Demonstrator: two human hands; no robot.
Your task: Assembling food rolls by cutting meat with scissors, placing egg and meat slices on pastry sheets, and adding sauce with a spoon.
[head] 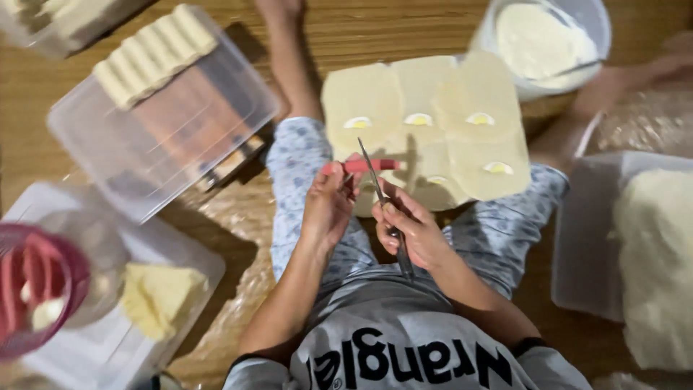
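Left hand [328, 206] pinches red stick [361, 166]; right hand [411, 231] grips stiff, slim metal tweezers [382, 209] mid-shaft; both look light

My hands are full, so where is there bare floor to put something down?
Bare floor shows at the top, between the clear lid and the bowl. A narrower strip lies between the right knee and the tub. The left is crowded with trays, and the wrappers fill the middle.
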